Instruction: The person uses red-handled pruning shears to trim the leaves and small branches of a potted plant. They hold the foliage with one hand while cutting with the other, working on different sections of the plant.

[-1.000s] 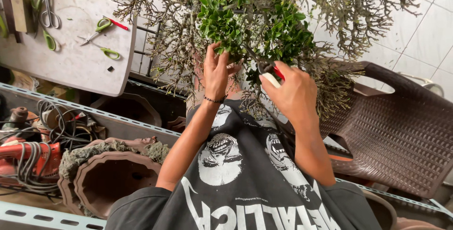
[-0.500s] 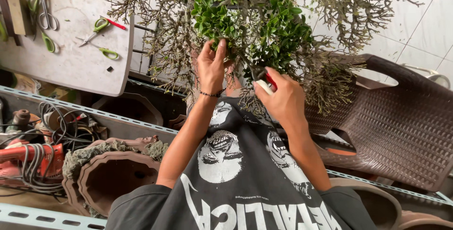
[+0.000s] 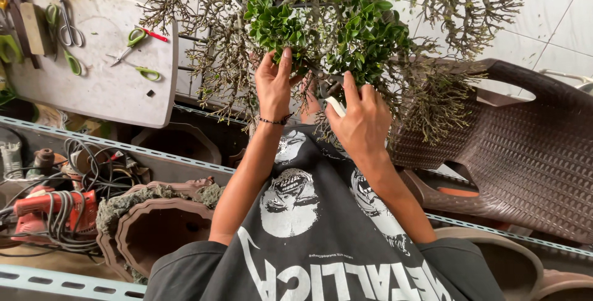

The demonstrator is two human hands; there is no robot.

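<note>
L hand [image 3: 273, 86] in bonsai foliage [image 3: 321, 23]; R hand [image 3: 361, 118] grips cutter [image 3: 333, 94] w/ white handle.

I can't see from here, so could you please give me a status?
Left hand on leafy twig. Right hand grips cutter. Bare branches crowd around.

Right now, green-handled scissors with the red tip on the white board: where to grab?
Take the green-handled scissors by the finger loops, coming from above on the side away from the blades. They lie flat on the white board, loops apart from the neighbouring tools, blades pointing down-left.
</note>
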